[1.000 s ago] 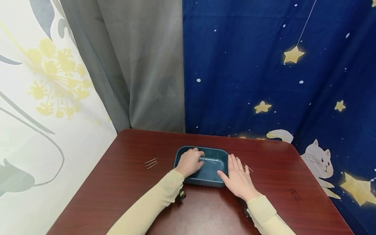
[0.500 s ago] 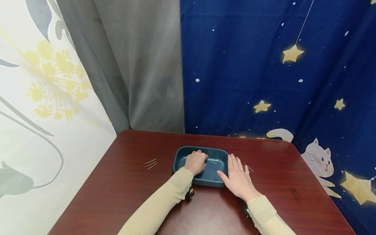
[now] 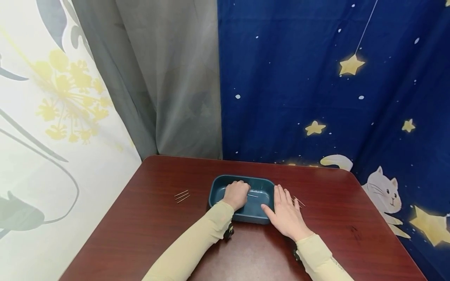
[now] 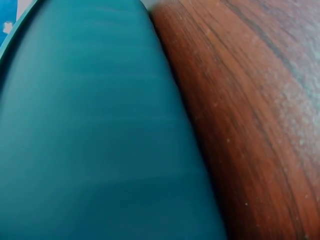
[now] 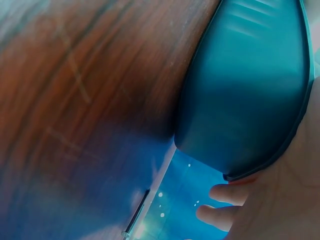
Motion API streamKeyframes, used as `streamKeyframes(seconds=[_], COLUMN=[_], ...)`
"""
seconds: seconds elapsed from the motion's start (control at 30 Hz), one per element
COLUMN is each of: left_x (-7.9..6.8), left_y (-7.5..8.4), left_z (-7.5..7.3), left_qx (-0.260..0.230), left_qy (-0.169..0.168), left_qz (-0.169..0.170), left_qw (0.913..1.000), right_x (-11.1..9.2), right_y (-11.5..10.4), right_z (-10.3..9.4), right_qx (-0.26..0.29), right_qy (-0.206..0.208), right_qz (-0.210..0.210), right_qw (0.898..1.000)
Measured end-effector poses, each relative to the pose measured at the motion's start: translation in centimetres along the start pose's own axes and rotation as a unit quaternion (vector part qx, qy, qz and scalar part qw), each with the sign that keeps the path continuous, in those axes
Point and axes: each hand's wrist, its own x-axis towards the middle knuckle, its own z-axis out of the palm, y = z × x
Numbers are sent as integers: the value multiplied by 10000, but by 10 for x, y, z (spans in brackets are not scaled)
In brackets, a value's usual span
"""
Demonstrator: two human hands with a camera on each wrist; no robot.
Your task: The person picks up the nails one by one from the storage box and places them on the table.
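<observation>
My left hand [image 3: 236, 194] is inside a dark teal plastic tray [image 3: 218, 201], its fingers curled. From its fingertips a thin metal nail [image 3: 253, 196] sticks out to the right, low over the tray floor; the fingertips themselves are hidden behind the hand. Straight-fingered, my right hand [image 3: 286, 212] rests along the tray's right end, thumb over the near corner. The right wrist view shows that hand against the rim of the tray [image 5: 240, 95]. Only the tray's outer wall [image 4: 100, 125] and the table fill the left wrist view.
Three thin nails [image 3: 182, 196] lie roughly parallel on the reddish-brown table [image 3: 158, 234], left of the tray. More nails [image 3: 299, 201] lie just right of my right hand, partly covered by it. One nail [image 5: 135, 215] shows its flat head. Curtains hang behind the table.
My left hand has shifted right inside the tray and its fingers have closed. The nail at its fingertips has turned to lie flatter across the view. My right hand keeps its place.
</observation>
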Motion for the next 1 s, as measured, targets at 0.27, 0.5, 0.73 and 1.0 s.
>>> streamKeyframes(seconds=[0.27, 0.5, 0.73, 1.0], left_x=[-2, -4, -3, -7], left_y=[3, 4, 5, 5], left_z=[0, 2, 3, 1], left_qx=[214, 445, 899, 766], left_qy=[71, 15, -247, -319], left_qz=[60, 257, 683, 828], left_qw=[9997, 9987, 9933, 9931], right_x=[0, 1, 1, 0], right_y=[0, 2, 1, 2], right_z=[1, 3, 3, 3], right_qx=[15, -35, -52, -80], right_qy=[54, 92, 99, 88], right_qz=[10, -14, 10, -7], right_qw=[10000, 10000, 9999, 9999])
